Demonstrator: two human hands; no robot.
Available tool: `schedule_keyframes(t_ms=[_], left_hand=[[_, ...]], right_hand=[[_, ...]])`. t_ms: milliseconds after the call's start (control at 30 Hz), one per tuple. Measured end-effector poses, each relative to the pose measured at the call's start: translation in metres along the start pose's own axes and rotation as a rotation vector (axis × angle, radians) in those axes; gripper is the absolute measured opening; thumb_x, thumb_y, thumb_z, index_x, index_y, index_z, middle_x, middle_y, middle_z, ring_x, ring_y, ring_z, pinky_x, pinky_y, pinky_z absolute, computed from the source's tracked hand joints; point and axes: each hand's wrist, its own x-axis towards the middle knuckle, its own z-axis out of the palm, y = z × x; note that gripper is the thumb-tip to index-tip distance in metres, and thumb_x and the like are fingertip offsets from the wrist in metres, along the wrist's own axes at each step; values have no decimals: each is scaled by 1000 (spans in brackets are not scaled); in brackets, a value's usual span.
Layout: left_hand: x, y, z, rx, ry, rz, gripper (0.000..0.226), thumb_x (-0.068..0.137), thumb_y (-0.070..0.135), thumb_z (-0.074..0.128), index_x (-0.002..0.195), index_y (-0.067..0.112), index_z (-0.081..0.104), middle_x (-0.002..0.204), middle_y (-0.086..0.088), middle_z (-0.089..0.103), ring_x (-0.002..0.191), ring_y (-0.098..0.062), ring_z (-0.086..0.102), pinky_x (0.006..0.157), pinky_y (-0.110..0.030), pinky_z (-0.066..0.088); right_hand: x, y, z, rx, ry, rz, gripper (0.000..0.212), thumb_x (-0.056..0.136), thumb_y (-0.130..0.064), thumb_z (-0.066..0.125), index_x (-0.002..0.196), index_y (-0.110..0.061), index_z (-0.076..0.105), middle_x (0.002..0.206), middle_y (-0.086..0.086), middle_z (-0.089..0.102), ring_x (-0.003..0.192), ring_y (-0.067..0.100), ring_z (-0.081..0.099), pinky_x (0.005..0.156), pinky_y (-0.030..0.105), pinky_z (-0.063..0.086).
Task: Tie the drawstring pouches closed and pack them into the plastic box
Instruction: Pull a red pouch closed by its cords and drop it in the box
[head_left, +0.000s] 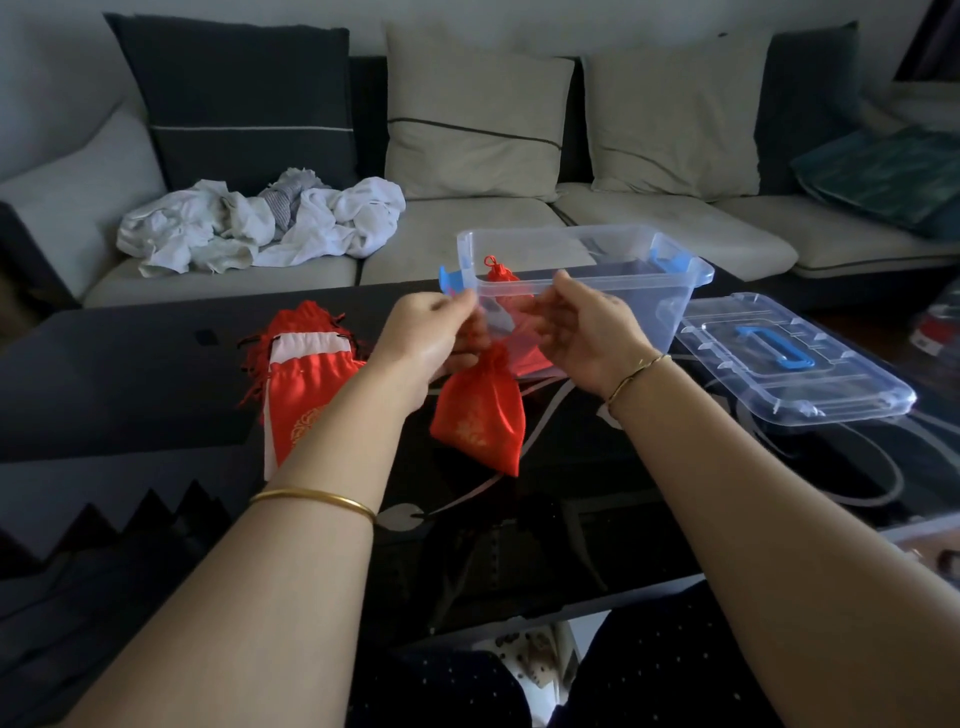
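A red satin drawstring pouch (480, 415) hangs below and between the two raised hands, its gathered neck up at the left hand (431, 335), whose curled fingers grip it. The right hand (592, 332) is level with the left and just apart from it. Its fingers are bent toward the thumb as in a pinch, but I cannot tell whether a cord lies between them.

Just beyond both hands stands the clear plastic box (545, 234) with blue latches, open, with another red pouch (501, 278) inside. Right of the right hand lies the clear lid with a blue handle (810, 384). Left of the left hand sits a pile of red pouches (306, 379) on the black glass table (130, 374).
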Motion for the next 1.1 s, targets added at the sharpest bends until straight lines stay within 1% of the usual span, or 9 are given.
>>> schedule_keyframes(t_ms=[133,233,400,467,567,733,833,900,1100], left_hand=[[1,-2,-1,183,-125,34,9,85,14,66,77,11,67,73,-6,64,65,-13,59,60,-24,48],[0,0,0,264,-132,79,9,84,12,67,75,11,67,70,-8,63,60,-14,59,61,-26,49],[-1,-2,2,198,-106,63,14,87,18,65,75,12,67,64,-3,63,59,-14,59,60,-26,49],[0,-2,2,172,-93,54,16,89,20,63,75,14,66,64,-2,64,59,-13,60,59,-26,49],[-1,-2,3,128,-52,45,16,91,15,59,75,14,62,68,-5,64,59,-14,60,55,-24,48],[0,-3,4,104,40,34,18,93,12,55,76,15,59,64,-4,62,49,-6,59,44,-17,47],[0,-3,5,101,77,28,19,93,11,56,74,14,58,64,-6,60,48,-8,56,42,-17,47],[0,-2,6,90,96,24,21,92,9,57,71,13,58,64,-7,58,44,-7,54,42,-17,48],[-2,1,6,33,130,-12,22,92,4,55,70,8,57,63,-9,58,38,-6,55,42,-18,49]], right_hand=[[-10,-6,17,-271,-67,-191,33,95,-26,52,68,-8,60,69,7,57,52,12,42,49,22,36],[-13,-5,24,-408,-79,-260,33,95,-25,52,68,-9,62,62,7,52,48,12,39,46,22,35],[-14,-5,21,-528,-75,-109,38,98,-38,41,81,-8,57,63,3,58,43,11,47,45,22,39],[-16,-4,20,-533,-104,-48,28,98,-29,40,85,-8,52,68,8,56,46,13,52,46,24,42],[-17,-4,19,-537,-138,-100,7,95,-7,46,90,-4,50,73,13,57,55,16,56,51,27,47],[-14,1,14,-902,-151,-384,14,79,0,64,79,-11,57,74,7,62,64,16,59,67,36,54],[-11,5,14,-1003,-148,-499,11,74,-7,72,81,-10,64,78,5,65,69,11,58,73,34,51],[-8,7,14,-1030,-140,-559,12,72,-11,75,80,-12,67,73,0,62,63,5,52,69,30,48],[-10,8,19,-1188,-119,-740,10,76,-12,71,85,-9,72,66,-17,45,65,3,42,61,6,32]])
